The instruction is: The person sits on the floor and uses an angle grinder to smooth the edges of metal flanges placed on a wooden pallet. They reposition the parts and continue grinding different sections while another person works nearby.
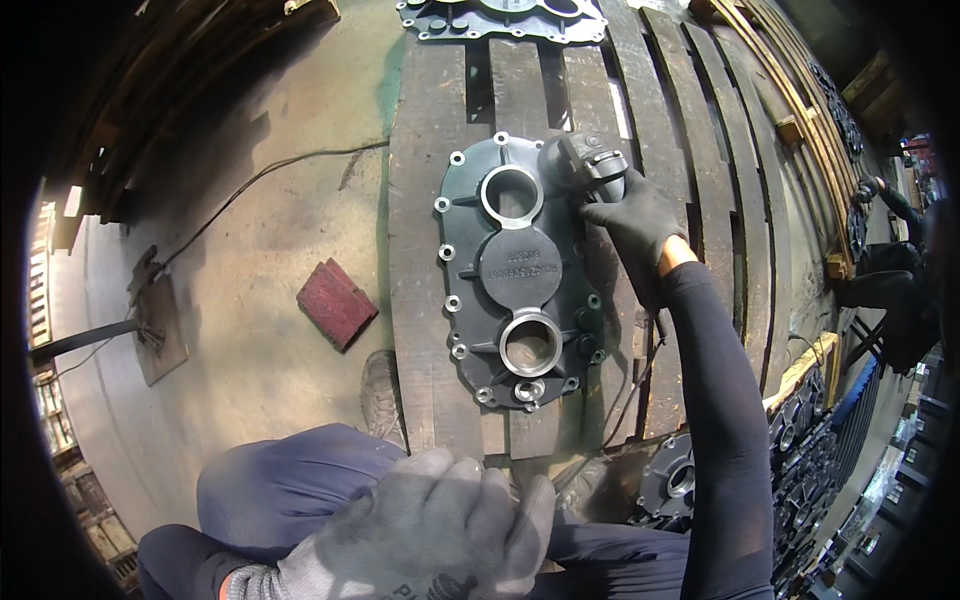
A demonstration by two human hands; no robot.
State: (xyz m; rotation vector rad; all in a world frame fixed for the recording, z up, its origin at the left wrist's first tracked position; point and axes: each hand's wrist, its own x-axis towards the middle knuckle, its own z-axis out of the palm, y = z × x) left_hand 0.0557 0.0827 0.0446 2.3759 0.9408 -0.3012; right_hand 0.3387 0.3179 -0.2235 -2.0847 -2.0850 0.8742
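A dark metal cover casting [520, 268] lies flat on a wooden pallet [425, 180]. It has two round bored openings and several small bolt bosses around its rim. My right hand [637, 222], in a dark glove, is closed around a black angle grinder [598, 170]. The tool's head is at the casting's upper right edge; whether its disc touches the metal is hidden. Close to me, above my bent leg, is my left hand [425, 530] in a grey glove. Its back faces up, the fingers point forward with the thumb apart, and nothing shows in it.
Another casting [505, 22] lies at the pallet's far end. More castings [800, 450] are spread at the lower right. A power cord [625, 395] trails from the grinder. A dark red flat block [337, 305] rests on the floor at left. Another person [890, 265] works at far right.
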